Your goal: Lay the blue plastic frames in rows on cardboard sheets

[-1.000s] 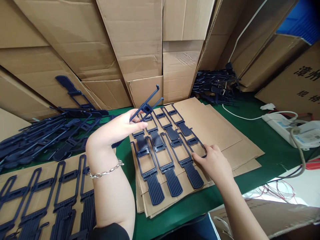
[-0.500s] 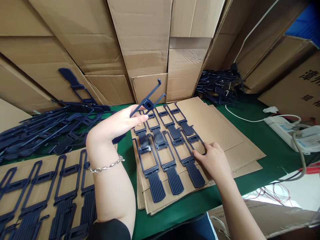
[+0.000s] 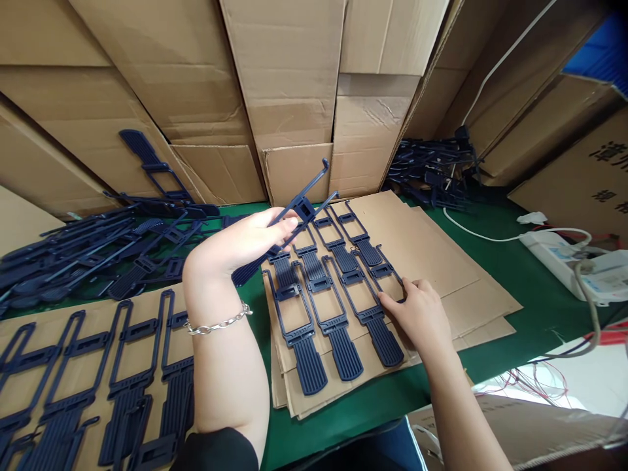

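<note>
My left hand (image 3: 267, 234) is closed on a dark blue plastic frame (image 3: 305, 209) with two hooked prongs pointing up and right. It holds this piece above the back row of similar frames, and a ribbed end slants down below the hand. My right hand (image 3: 422, 314) has thumb and fingers closed about the lower part of another plastic frame (image 3: 381, 271) at the right end of the front row. The palm hides that piece's lower end. Beside it lie several matching frames, such as one ribbed-handled frame (image 3: 385, 340), in two rows on stacked cardboard sheets (image 3: 432, 252).
A heap of loose blue parts (image 3: 93, 252) lies on the left. More frames rest on a cardboard sheet (image 3: 105, 311) at front left. Another pile (image 3: 432, 170) sits at back right. A white power strip (image 3: 572, 261) with cables stands on the green table (image 3: 483, 235), and cardboard walls (image 3: 289, 85) enclose the back.
My left hand has shifted slightly right with the held frame, showing more of its lower end. My right hand stays at the same frame. The view has moved a little.
</note>
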Demonstrator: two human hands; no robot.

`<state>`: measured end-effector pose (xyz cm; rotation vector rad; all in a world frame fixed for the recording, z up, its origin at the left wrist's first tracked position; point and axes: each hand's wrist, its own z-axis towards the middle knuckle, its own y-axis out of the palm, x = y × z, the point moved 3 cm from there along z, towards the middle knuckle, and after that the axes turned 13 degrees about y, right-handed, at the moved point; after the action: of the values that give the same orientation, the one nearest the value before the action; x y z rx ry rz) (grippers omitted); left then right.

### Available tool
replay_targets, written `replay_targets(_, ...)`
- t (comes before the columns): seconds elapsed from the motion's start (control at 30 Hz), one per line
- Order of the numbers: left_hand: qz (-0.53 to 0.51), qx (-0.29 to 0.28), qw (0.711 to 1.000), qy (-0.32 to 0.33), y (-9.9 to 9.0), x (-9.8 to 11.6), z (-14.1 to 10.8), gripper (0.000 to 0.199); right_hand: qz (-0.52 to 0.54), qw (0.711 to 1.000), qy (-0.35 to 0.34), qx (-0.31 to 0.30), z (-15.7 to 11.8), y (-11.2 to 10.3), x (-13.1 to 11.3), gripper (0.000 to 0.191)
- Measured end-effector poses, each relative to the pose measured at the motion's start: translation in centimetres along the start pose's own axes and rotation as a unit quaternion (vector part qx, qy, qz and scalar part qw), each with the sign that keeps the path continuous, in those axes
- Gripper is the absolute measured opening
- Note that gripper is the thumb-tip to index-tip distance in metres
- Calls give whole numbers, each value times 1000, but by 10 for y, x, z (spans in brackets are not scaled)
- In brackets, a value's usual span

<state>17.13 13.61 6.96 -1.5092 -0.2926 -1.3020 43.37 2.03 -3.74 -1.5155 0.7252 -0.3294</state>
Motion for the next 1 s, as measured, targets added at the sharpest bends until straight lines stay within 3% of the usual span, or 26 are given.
replay_targets(0.13, -7, -14, 1000, 10, 11, 7, 8, 42, 84, 991, -30, 97, -5, -11, -5, 58)
replay_targets(0.23, -44, -27, 998, 34, 25, 22, 14, 40, 242, 954, -99, 149, -15, -28, -26, 46)
replay_targets(0.3, -94, -17, 994, 58, 35, 32, 19, 45, 362, 915, -154, 83, -22, -37, -47, 43)
replay_targets(0.4, -184, -14, 978, 96, 52, 41, 26, 58, 473, 851, -215, -76, -29, -45, -81, 56)
replay_targets(0.47, -215, -19, 969, 122, 62, 45, 29, 60, 502, 827, -229, -112, -29, -48, -96, 64)
replay_targets(0.57, -194, 7, 970, 143, 69, 47, 30, 54, 533, 803, -235, -127, -18, -49, -104, 59)
replay_targets(0.67, -115, 46, 983, 135, 69, 48, 31, 49, 528, 777, -265, -217, 10, -46, -102, 51)
replay_targets(0.73, -73, 77, 986, 129, 63, 47, 31, 51, 503, 785, -258, -253, 39, -43, -93, 53)
replay_targets(0.77, -60, 96, 985, 130, 58, 47, 30, 51, 486, 804, -238, -247, 55, -43, -86, 54)
replay_targets(0.83, -44, 147, 978, 143, 46, 48, 28, 50, 426, 864, -198, -182, 89, -43, -68, 50)
replay_targets(0.9, -21, 208, 966, 152, 32, 47, 24, 46, 311, 938, -133, -75, 119, -43, -48, 40)
replay_targets(1.0, 13, 287, 947, 144, 14, 43, 17, 39, 223, 972, -67, -21, 143, -38, -27, 28)
